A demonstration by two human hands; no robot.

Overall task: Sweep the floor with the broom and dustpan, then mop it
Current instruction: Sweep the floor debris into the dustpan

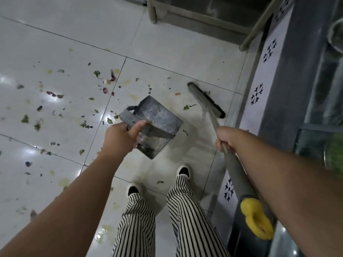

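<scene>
My left hand (124, 134) grips the flat handle of a grey metal dustpan (160, 119), held above the white tiled floor (55, 43) in front of my feet. My right hand (228, 139) grips the grey pole of the broom (235, 164), which has a yellow end cap near my forearm. The broom head (205, 99), with dark bristles, rests on the floor to the right of the dustpan. Green leaf scraps and purple bits (61, 97) lie scattered over the tiles to the left of the dustpan.
A grey counter base with patterned white tiles (259, 93) runs along the right side. Legs of a wooden piece of furniture (154, 13) stand at the top. My feet in white shoes (182, 170) stand just behind the dustpan. Yellowish stains (133, 97) mark the floor.
</scene>
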